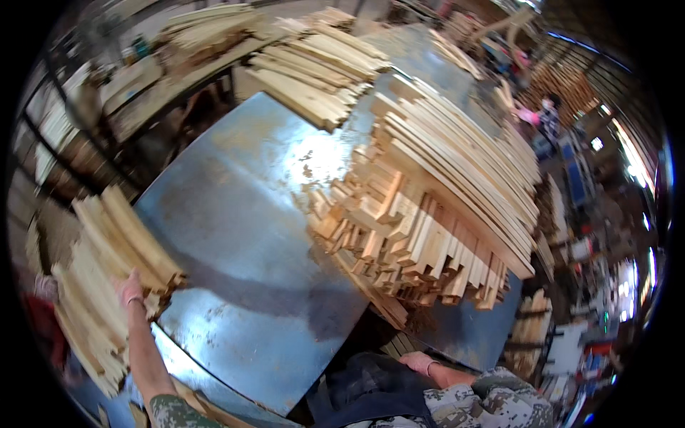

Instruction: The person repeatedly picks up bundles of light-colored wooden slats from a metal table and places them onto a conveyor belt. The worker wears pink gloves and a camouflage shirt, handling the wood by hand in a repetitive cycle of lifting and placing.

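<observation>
My left hand [130,287], in a pale pinkish glove, reaches out to the far left. It rests on a batch of pale wooden boards [93,285], close to their ends, with the thumb apart from the other fingers. My right hand [416,362], gloved likewise, is low beside the dark apron [371,385] at my waist; its fingers are mostly hidden. Ahead of me stands a blue-grey metal table [235,192] with sawdust on it. A large pile of wooden strips [442,178] lies on its right part, short pieces [378,228] heaped at the near end.
Another person's red sleeve [43,321] and gloved hand [47,287] show at the far left edge. More boards [314,71] lie at the table's back. A person in a checked top [549,121] is at the far right. Black metal rails [78,157] stand left.
</observation>
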A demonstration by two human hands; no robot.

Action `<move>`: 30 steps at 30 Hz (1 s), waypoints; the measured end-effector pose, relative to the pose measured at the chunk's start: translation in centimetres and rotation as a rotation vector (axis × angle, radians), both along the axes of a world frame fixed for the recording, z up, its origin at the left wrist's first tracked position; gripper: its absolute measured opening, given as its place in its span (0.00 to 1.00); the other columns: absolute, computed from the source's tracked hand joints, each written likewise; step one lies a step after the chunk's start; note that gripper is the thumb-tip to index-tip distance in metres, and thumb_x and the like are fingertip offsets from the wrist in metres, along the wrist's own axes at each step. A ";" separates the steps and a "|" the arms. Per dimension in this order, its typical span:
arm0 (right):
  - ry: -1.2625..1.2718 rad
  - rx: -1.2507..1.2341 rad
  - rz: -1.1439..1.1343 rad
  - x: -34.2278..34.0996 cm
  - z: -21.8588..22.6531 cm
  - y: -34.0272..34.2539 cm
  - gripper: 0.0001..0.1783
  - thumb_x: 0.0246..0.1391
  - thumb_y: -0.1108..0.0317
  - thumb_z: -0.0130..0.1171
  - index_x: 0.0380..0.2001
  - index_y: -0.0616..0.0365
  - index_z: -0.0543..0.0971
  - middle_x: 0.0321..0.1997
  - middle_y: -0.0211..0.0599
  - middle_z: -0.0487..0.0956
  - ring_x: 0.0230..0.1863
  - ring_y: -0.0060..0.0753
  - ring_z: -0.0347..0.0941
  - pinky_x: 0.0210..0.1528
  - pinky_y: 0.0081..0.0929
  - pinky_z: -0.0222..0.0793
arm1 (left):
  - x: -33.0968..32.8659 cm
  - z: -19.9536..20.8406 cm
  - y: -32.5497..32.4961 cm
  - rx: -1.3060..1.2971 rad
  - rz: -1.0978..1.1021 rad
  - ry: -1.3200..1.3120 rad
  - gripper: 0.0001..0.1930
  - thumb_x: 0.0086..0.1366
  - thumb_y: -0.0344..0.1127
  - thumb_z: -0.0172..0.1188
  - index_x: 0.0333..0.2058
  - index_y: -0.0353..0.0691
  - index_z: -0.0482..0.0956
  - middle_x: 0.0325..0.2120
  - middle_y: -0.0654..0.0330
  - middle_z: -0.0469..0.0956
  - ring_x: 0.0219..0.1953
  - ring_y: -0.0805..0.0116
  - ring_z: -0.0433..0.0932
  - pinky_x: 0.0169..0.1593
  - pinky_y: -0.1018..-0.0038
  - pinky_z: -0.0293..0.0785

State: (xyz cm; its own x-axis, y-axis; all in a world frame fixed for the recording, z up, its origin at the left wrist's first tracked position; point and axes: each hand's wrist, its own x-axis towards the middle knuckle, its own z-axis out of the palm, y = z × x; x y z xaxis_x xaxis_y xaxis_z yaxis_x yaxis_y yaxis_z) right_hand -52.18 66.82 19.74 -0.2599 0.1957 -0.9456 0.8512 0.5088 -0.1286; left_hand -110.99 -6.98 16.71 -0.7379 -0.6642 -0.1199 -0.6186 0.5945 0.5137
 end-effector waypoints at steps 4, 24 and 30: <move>0.099 0.036 0.018 -1.5 -0.3 -2.5 0.29 0.71 0.45 0.51 0.61 0.56 0.82 0.64 0.52 0.83 0.67 0.57 0.76 0.68 0.43 0.68 | -2.3 -1.6 -0.9 0.374 0.052 0.051 0.42 0.66 0.49 0.71 0.71 0.30 0.67 0.65 0.42 0.76 0.62 0.45 0.79 0.66 0.58 0.74; 0.295 -0.045 -0.091 -6.8 -3.0 -1.7 0.36 0.65 0.43 0.55 0.65 0.59 0.80 0.67 0.52 0.80 0.69 0.55 0.74 0.69 0.42 0.68 | 15.1 37.4 43.7 0.474 -1.456 0.522 0.27 0.53 0.36 0.72 0.52 0.35 0.80 0.44 0.56 0.77 0.42 0.60 0.75 0.49 0.67 0.74; 0.360 0.088 -0.135 0.4 -6.4 -0.3 0.27 0.65 0.48 0.54 0.49 0.59 0.87 0.53 0.56 0.86 0.60 0.62 0.80 0.61 0.50 0.73 | 13.5 41.0 56.5 0.093 -2.022 0.444 0.28 0.45 0.22 0.73 0.50 0.38 0.82 0.38 0.53 0.80 0.43 0.47 0.76 0.51 0.58 0.75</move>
State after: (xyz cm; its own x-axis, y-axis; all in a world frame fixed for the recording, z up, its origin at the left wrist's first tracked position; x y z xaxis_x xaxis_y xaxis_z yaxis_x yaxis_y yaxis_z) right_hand -51.73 66.49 13.38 -0.5380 0.3271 -0.7769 0.8198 0.4173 -0.3921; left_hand -97.53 49.51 57.67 -0.2399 0.9368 0.2548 0.8760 0.0958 0.4727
